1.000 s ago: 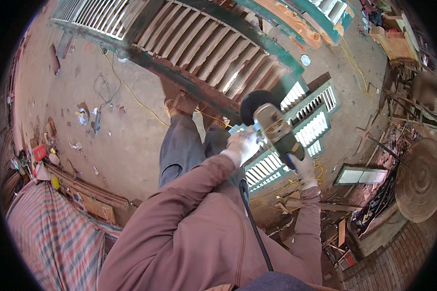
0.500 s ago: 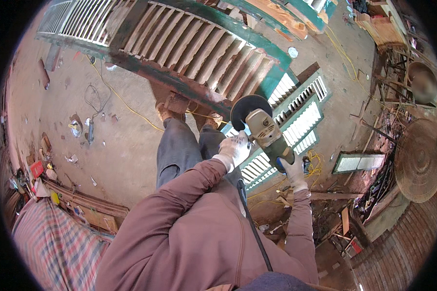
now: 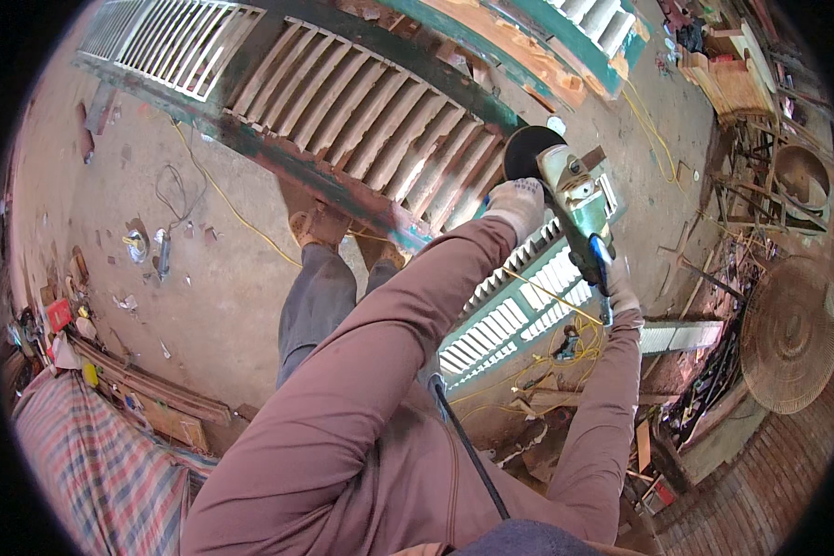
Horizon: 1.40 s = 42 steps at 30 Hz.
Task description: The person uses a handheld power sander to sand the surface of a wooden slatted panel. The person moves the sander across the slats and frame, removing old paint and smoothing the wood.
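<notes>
Both my gloved hands hold an angle grinder (image 3: 573, 195) with a dark round disc (image 3: 531, 151). My left hand (image 3: 519, 202) is closed near the head of the tool, beside the disc; the side handle is mostly hidden by the fingers. Toward the rear of the body, my right hand (image 3: 619, 283) wraps round the grip. The disc is over the right end of a green louvered shutter (image 3: 380, 120), whose slats look bare and brownish. From this view I cannot tell whether disc and frame touch.
More green and white louvered panels (image 3: 500, 324) lie at the right. A yellow cord (image 3: 227, 190) crosses the floor ahead of my feet. Other tools (image 3: 162, 255) lie on the floor at left. A round fan guard (image 3: 792, 334) and scrap wood stand at far right.
The grinder has moved right and farther away from my body, with both hands on it. My arms reach out more, and its disc has come over the shutter's right end.
</notes>
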{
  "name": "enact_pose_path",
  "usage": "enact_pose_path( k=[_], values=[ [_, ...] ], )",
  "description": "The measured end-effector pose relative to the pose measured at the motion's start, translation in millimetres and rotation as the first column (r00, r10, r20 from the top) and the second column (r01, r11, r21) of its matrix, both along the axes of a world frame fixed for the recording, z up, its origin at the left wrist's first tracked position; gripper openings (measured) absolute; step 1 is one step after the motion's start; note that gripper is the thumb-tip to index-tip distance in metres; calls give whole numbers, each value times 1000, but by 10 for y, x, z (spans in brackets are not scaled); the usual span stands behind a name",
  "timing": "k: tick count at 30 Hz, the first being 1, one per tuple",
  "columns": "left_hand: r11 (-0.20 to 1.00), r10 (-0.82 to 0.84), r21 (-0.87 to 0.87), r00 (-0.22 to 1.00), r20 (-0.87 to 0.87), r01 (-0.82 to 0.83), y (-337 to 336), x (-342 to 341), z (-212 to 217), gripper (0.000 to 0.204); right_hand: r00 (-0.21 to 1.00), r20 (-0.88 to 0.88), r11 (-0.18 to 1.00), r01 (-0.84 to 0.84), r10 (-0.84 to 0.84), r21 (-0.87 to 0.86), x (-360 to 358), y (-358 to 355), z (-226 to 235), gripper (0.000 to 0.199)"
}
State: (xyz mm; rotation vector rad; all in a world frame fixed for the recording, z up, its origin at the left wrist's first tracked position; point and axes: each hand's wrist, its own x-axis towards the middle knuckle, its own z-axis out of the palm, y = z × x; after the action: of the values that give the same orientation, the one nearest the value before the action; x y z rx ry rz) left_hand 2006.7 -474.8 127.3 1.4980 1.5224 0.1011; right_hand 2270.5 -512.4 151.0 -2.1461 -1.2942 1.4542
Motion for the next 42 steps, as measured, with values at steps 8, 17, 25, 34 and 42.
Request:
enact_pose_path(
  k=[8,17,25,34,42],
  values=[
    [998,5,56,973,-231,8,275,-615,-16,36,979,-185,996,92,-89,4,-606,66,-141,55],
    [978,207,39,920,-332,-206,-422,-1458,-178,41,971,77,974,-228,228,-14,-1614,9,395,79],
    [937,294,-96,908,-299,-335,-1222,-1547,46,36,872,211,896,-436,442,-79,-1574,-460,113,87],
    [993,102,66,987,-127,-95,360,-1041,16,36,999,-22,997,-43,42,-61,-1001,498,-49,63],
    [956,211,224,974,-82,-188,-647,-1488,-334,25,978,26,977,-206,207,-63,-1490,69,31,70]
  ],
)
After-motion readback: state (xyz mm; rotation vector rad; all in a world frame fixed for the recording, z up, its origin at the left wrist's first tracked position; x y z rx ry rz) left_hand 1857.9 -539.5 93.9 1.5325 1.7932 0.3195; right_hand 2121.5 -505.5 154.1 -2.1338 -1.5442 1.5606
